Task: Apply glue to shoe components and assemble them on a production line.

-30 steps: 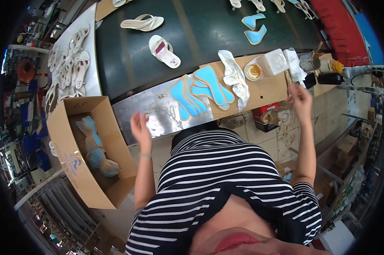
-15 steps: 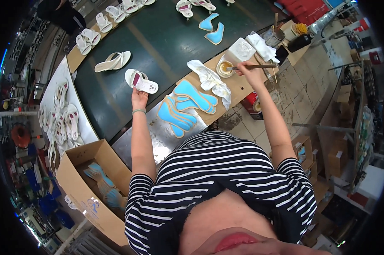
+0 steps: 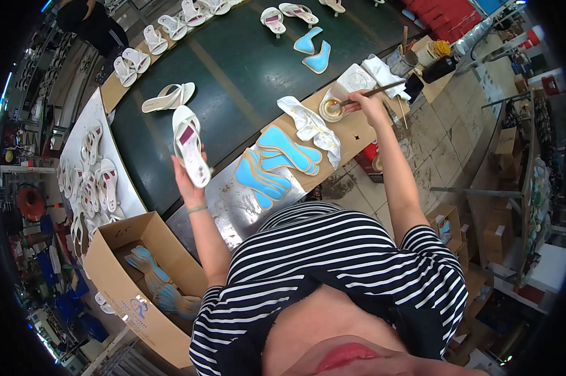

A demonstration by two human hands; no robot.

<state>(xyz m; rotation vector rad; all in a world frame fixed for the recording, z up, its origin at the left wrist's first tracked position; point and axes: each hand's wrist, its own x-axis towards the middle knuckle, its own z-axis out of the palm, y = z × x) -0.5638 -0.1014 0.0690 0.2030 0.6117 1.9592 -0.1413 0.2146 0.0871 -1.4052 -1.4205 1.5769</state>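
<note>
My left hand (image 3: 186, 183) is closed on a white slide sandal (image 3: 198, 172) with crossed straps, lifted off the green belt (image 3: 233, 81), its toe end pointing towards me. Pinched in my right hand (image 3: 369, 106) is a brush (image 3: 378, 89) with a dark handle; its bristle end is in a round jar (image 3: 329, 116) of yellowish liquid. Between my hands lie several blue insole pieces (image 3: 267, 182) with tan edges. A crumpled white cloth (image 3: 309, 128) rests on cardboard beside the jar. Another white sandal (image 3: 168, 98) lies on the belt beyond my left hand.
White sandals (image 3: 155, 39) line the belt's far edge, and more (image 3: 90, 188) cover the metal ledge at left. An open cardboard box (image 3: 117, 276) holding blue pieces stands by my left arm. At the right are a white container (image 3: 356, 78), a dark bottle (image 3: 438, 69) and cans.
My left hand has raised the sandal from the belt, drawn it nearer and turned its toe towards me. My right hand stays by the jar, with the brush handle tilted up more.
</note>
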